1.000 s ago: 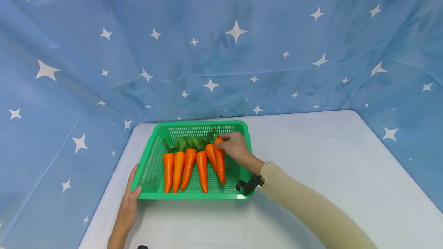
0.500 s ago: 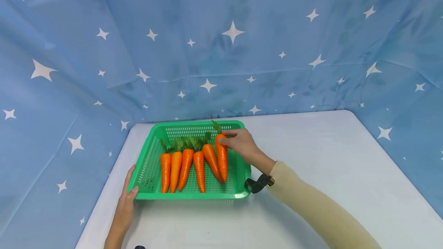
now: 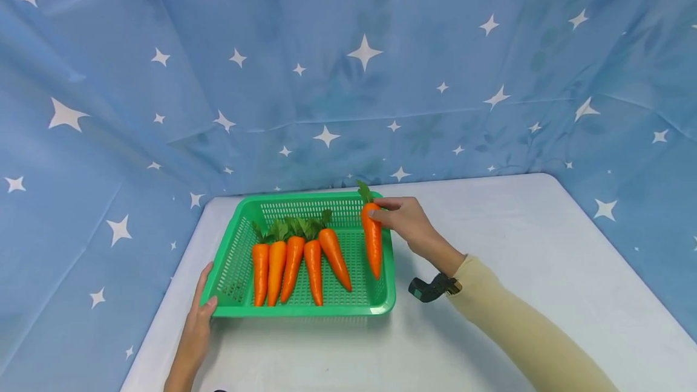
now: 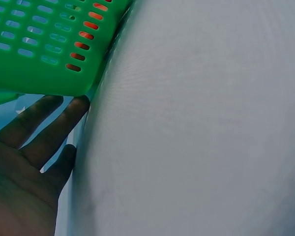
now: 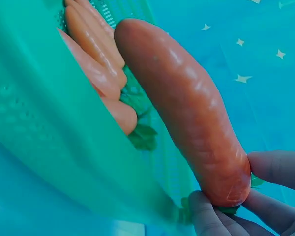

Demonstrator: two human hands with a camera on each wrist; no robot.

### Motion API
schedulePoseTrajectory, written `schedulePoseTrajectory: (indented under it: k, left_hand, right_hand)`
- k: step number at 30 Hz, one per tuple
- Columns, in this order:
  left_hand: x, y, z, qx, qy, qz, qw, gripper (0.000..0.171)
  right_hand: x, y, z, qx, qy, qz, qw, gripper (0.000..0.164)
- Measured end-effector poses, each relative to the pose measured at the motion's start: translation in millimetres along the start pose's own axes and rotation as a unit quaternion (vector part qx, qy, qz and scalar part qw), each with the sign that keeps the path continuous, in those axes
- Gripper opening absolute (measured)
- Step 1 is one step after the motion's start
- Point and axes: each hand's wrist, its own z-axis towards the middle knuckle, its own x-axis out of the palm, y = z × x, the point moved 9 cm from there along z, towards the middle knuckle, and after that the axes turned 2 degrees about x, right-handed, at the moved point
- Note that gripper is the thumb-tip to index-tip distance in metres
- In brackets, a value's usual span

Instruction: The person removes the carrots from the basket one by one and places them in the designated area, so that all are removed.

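Note:
My right hand pinches an orange carrot near its leafy top. In the head view this carrot hangs tip down over the right side of a green basket. The right wrist view shows the fingers of my right hand at the thick end of the held carrot. At the basket's front left corner, my left hand touches the rim with its fingers fairly straight. From below, in the left wrist view, the fingertips of my left hand meet the basket wall.
Several more carrots lie side by side in the basket, leaves toward the back. The basket stands on a white table. Behind and beside the table hangs a blue curtain with white stars.
My right hand has lifted the carrot off the one beside it and carried it right, toward the basket's right wall. The left hand stays at the corner.

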Motion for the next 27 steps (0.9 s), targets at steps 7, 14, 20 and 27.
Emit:
schedulePoseTrajectory:
  k: [7,14,20,27]
  left_hand:
    - [0.3,0.8,-1.2,0.005,0.000,0.001,1.0000,0.064]
    - [0.4,1.6,-0.7,0.000,0.001,0.004,1.0000,0.063]
    - [0.0,2.6,-1.6,-0.005,0.001,0.004,1.0000,0.064]
    - [0.0,0.1,-0.1,-0.002,0.004,0.001,1.0000,0.064]
  right_hand:
    - [-21.3,-0.8,-5.1,-0.003,-0.010,-0.005,1.000,0.052]
    - [-38.7,-14.8,-7.8,0.014,-0.026,-0.009,1.000,0.056]
    - [-52.6,-22.9,-11.2,0.020,-0.040,-0.011,0.999,0.056]
    - [-65.8,-35.9,-14.3,0.031,-0.049,-0.005,0.998,0.055]
